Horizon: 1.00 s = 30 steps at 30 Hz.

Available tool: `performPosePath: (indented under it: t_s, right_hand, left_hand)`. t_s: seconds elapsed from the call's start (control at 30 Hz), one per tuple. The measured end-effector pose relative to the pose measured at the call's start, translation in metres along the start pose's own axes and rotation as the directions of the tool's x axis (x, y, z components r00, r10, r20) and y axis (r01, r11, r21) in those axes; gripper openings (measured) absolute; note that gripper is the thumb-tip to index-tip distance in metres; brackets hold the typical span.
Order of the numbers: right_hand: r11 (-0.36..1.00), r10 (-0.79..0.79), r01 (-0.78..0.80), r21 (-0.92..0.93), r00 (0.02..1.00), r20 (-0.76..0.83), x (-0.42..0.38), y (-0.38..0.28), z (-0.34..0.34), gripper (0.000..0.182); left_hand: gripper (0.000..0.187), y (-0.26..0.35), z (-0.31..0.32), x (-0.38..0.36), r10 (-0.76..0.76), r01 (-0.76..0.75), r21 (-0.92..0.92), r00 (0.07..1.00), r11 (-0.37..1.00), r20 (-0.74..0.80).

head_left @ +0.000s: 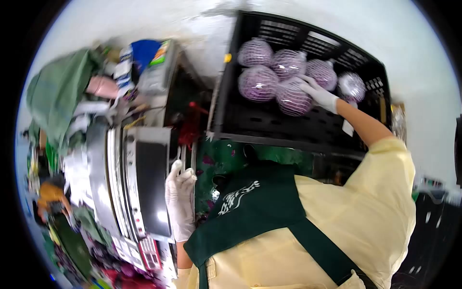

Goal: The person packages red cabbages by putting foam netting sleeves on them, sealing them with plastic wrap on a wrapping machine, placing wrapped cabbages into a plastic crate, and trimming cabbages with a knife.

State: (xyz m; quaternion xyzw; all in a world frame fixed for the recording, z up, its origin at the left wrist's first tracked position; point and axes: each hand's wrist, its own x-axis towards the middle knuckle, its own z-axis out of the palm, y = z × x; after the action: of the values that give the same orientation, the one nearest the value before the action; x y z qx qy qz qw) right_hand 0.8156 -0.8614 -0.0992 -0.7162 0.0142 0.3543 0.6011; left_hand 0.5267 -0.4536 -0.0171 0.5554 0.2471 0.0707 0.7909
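My right hand [318, 93], in a white glove, reaches into a black plastic crate [288, 139]. Its fingers curve over the top of a wrapped red cabbage [293, 102], a purple ball under shiny film with pale net-like lines. Packed around it are several similar balls, among them a front-left red cabbage [258, 83] and one at the right [351, 86] with a glossy top. My left hand [180, 200], also white-gloved, hangs beside a steel machine [154, 188] with a dark flat top. Its fingers are loosely bent and apart, and I see nothing in them.
Green floor [226, 159] with purple scraps lies below the crate. A green cloth [62, 96], a blue item [144, 53] and a clear plastic box [156, 77] crowd the left side. Another person [50, 195] bends at the far left. A white wall stands behind the crate.
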Motion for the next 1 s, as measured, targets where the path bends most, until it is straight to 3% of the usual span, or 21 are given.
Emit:
performPosePath:
  t_s: [0.03, 0.07, 0.1, 0.17, 0.2, 0.23, 0.3, 0.37, 0.43, 0.5, 0.53, 0.57, 0.6, 0.63, 0.67, 0.7, 0.73, 0.77, 0.83, 0.93, 1.0]
  right_hand:
    - [0.949, 0.098, -0.118, -0.291, 0.992, -0.083, -0.020, -0.024, 0.009, 0.078]
    - [0.847, 0.029, -0.036, -0.530, 0.999, -0.020, -0.012, -0.035, 0.018, 0.074]
    - [0.491, -0.145, 0.103, -0.865, 0.989, 0.036, 0.006, -0.017, 0.003, 0.069]
    - [0.217, -0.297, 0.086, -0.972, 0.955, 0.018, -0.046, -0.071, 0.080, 0.057]
    - [-0.018, -0.575, 0.198, -0.980, 0.800, 0.172, -0.062, -0.074, 0.115, 0.049]
    - [0.142, -0.639, 0.402, -0.905, 0.735, 0.226, -0.076, -0.083, 0.147, 0.042]
    - [0.178, -0.708, 0.635, -0.752, 0.613, 0.350, -0.120, -0.083, 0.226, 0.032]
    - [0.360, -0.643, 0.742, -0.566, 0.637, 0.426, -0.139, -0.064, 0.303, 0.032]
    - [0.809, -0.298, 0.462, -0.363, 0.855, 0.424, -0.153, -0.044, 0.388, 0.035]
    - [0.977, 0.065, 0.019, -0.212, 0.923, 0.380, -0.147, 0.000, 0.438, 0.046]
    - [0.962, 0.262, -0.208, -0.179, 0.887, 0.380, -0.136, 0.020, 0.462, 0.048]
    - [0.890, 0.454, -0.429, -0.152, 0.810, 0.372, -0.126, 0.036, 0.480, 0.050]
    - [0.843, 0.529, -0.521, -0.132, 0.757, 0.384, -0.120, 0.053, 0.497, 0.057]
    - [0.785, 0.598, -0.608, -0.114, 0.697, 0.396, -0.114, 0.066, 0.516, 0.064]
    - [0.767, 0.626, -0.639, -0.049, 0.729, 0.277, -0.113, 0.079, 0.540, 0.075]
    - [0.727, 0.647, -0.685, 0.032, 0.701, 0.301, -0.108, 0.087, 0.564, 0.081]
    - [0.717, 0.606, -0.688, 0.107, 0.692, 0.392, -0.103, 0.095, 0.582, 0.081]
    - [0.695, 0.554, -0.694, 0.186, 0.682, 0.478, -0.096, 0.105, 0.594, 0.082]
    - [0.650, 0.605, -0.713, 0.261, 0.694, 0.391, -0.078, 0.119, 0.599, 0.078]
    - [0.794, 0.545, -0.603, 0.072, 0.760, 0.355, -0.072, 0.129, 0.590, 0.092]
    - [0.538, 0.749, -0.841, 0.061, 0.510, 0.423, -0.047, 0.139, 0.562, 0.097]
  left_hand:
    - [0.058, 0.001, -0.016, -0.008, -0.043, 0.043, -0.013, 0.999, 0.999, -0.028]
    - [0.053, 0.004, -0.030, -0.027, -0.070, 0.074, 0.020, 0.985, 0.997, -0.160]
    - [0.049, 0.003, -0.049, -0.044, -0.093, 0.096, 0.000, 0.967, 0.995, -0.237]
    - [0.044, 0.013, -0.086, -0.087, -0.016, 0.026, 0.035, 0.967, 0.999, -0.253]
    - [0.044, 0.013, -0.104, -0.116, 0.017, -0.014, 0.013, 0.962, 1.000, -0.271]
    - [0.043, 0.010, -0.121, -0.141, 0.064, -0.066, 0.006, 0.938, 0.998, -0.340]
    - [0.043, -0.003, -0.162, -0.187, 0.162, -0.178, -0.017, 0.931, 0.984, -0.327]
    - [0.042, -0.008, -0.205, -0.227, 0.252, -0.308, -0.053, 0.855, 0.950, -0.453]
    - [0.042, -0.015, -0.266, -0.259, 0.393, -0.487, 0.007, 0.697, 0.874, -0.599]
    - [0.040, -0.001, -0.338, -0.299, 0.388, -0.494, 0.080, 0.560, 0.866, -0.732]
    - [0.038, -0.012, -0.396, -0.311, 0.491, -0.435, 0.318, 0.380, 0.843, -0.784]
    - [0.037, -0.022, -0.451, -0.329, 0.498, -0.400, 0.370, 0.288, 0.839, -0.818]
    - [0.036, -0.018, -0.494, -0.348, 0.535, -0.407, 0.442, 0.148, 0.799, -0.832]
    - [0.040, -0.018, -0.544, -0.368, 0.399, -0.332, 0.344, 0.114, 0.878, -0.910]
    - [0.047, -0.050, -0.625, -0.375, 0.458, -0.376, 0.440, -0.045, 0.816, -0.888]
    - [0.055, -0.055, -0.674, -0.392, 0.518, -0.135, 0.546, -0.195, 0.827, -0.833]
    - [0.063, -0.083, -0.753, -0.409, 0.527, 0.007, 0.541, -0.241, 0.841, -0.815]
    - [0.078, -0.080, -0.789, -0.427, 0.413, -0.008, 0.429, -0.257, 0.903, -0.874]
    - [0.100, -0.044, -0.813, -0.439, 0.102, 0.134, 0.045, -0.456, 0.990, -0.884]
    - [0.112, -0.052, -0.887, -0.439, 0.118, 0.238, -0.007, -0.507, 0.971, -0.854]
    - [0.118, -0.056, -0.922, -0.431, 0.125, 0.285, -0.041, -0.540, 0.958, -0.832]
